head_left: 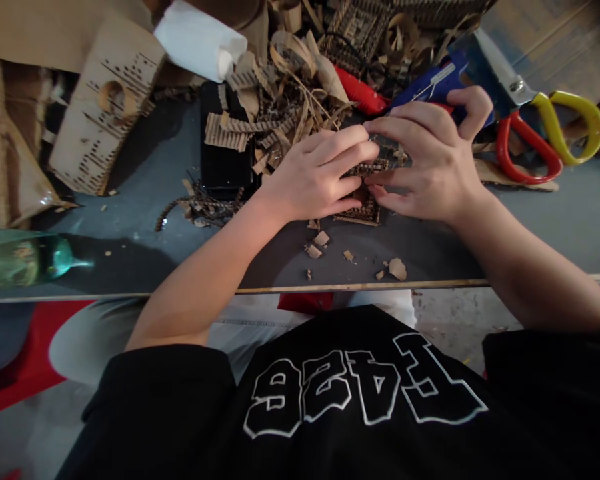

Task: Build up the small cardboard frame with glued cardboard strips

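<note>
Both hands meet over a small brown square piece of corrugated cardboard (367,212) on the grey table, its ridged edges showing below and between the fingers. My left hand (325,172) grips it from the left, fingers bent and thumb out of sight. From the other side, my right hand (427,160) pinches at the same piece with its fingertips, while one finger sticks up away from it. The hands cover much of the piece, so its full shape is hidden. Small torn cardboard scraps (321,238) lie just in front of it.
Scissors (520,100) with red and yellow handles lie at the right. Cardboard strips (280,100) are heaped behind the hands, beside a black phone (223,160). A white roll (200,40), a slotted cardboard sheet (105,107) and a green bottle (25,259) are at the left.
</note>
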Demonstrator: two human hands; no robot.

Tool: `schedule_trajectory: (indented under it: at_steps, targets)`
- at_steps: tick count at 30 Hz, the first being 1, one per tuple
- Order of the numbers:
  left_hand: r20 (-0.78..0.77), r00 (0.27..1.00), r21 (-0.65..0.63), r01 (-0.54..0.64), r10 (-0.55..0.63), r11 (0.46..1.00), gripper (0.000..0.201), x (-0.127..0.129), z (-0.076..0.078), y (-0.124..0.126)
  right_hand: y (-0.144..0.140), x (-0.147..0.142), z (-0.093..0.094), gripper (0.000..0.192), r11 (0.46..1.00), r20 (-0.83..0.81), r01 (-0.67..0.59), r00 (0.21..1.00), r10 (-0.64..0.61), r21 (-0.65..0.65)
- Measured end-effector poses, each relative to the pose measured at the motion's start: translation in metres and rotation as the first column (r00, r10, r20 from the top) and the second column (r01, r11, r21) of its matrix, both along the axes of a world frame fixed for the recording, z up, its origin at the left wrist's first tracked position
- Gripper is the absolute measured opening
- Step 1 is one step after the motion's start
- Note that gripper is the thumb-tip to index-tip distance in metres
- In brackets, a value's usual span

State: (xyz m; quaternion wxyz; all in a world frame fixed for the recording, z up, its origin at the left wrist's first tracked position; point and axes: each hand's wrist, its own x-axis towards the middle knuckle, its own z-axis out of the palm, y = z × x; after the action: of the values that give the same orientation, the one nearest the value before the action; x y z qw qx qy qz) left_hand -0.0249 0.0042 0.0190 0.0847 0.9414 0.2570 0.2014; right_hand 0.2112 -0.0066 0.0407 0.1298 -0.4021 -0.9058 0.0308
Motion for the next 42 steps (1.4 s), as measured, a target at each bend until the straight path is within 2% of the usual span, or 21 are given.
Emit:
schedule_trajectory:
  at_steps: [5, 9, 14, 20, 24, 29, 32, 37, 39, 42]
  targets:
    - [0.087, 0.996, -0.053, -0.012, 0.017, 0.999, 0.030, -0.003, -0.006, 0.003, 0.001, 0.003, -0.002, 0.021, 0.997, -0.061, -0.053, 0.997, 0.049, -0.059]
    - [0.154, 0.985, -0.098, -0.064, 0.078, 0.993, 0.034, -0.009, -0.015, 0.010, 0.002, 0.010, -0.004, 0.031, 0.996, -0.137, -0.085, 0.987, 0.088, 0.026]
    - [0.133, 0.982, -0.152, -0.116, 0.137, 0.982, 0.035, -0.009, -0.017, 0.011, 0.005, 0.012, -0.008, 0.037, 0.977, -0.053, -0.159, 0.984, 0.168, 0.141]
    - [0.061, 0.989, -0.145, -0.121, 0.131, 0.982, 0.038, -0.003, -0.010, 0.007, 0.001, 0.006, -0.006, 0.040, 0.981, -0.010, -0.156, 0.987, 0.159, 0.118]
    - [0.056, 0.990, -0.151, -0.121, 0.131, 0.981, 0.039, -0.004, -0.011, 0.009, -0.001, 0.004, -0.006, 0.040, 0.984, 0.016, -0.147, 0.989, 0.146, 0.103]
    - [0.076, 0.986, -0.169, -0.133, 0.148, 0.977, 0.039, -0.005, -0.010, 0.009, 0.001, 0.005, -0.006, 0.039, 0.995, 0.002, -0.059, 0.998, 0.059, 0.085]
    - [0.079, 0.986, -0.153, -0.136, 0.149, 0.979, 0.034, -0.004, -0.006, 0.005, 0.000, 0.006, -0.006, 0.039, 0.996, 0.001, -0.064, 0.998, 0.065, 0.069]
    - [-0.093, 0.994, -0.121, -0.065, 0.054, 0.990, 0.025, -0.001, 0.005, -0.004, -0.006, 0.002, -0.012, 0.038, 0.982, 0.047, -0.161, 0.987, 0.157, 0.095]
    - [-0.127, 0.991, -0.095, -0.047, 0.035, 0.994, 0.025, 0.000, 0.004, -0.005, -0.008, 0.001, -0.015, 0.037, 0.972, 0.073, -0.193, 0.980, 0.184, 0.135]
    - [-0.070, 0.995, -0.047, -0.069, 0.065, 0.997, 0.030, -0.003, -0.007, -0.002, -0.008, 0.002, -0.017, 0.039, 0.965, 0.067, -0.186, 0.982, 0.177, 0.182]
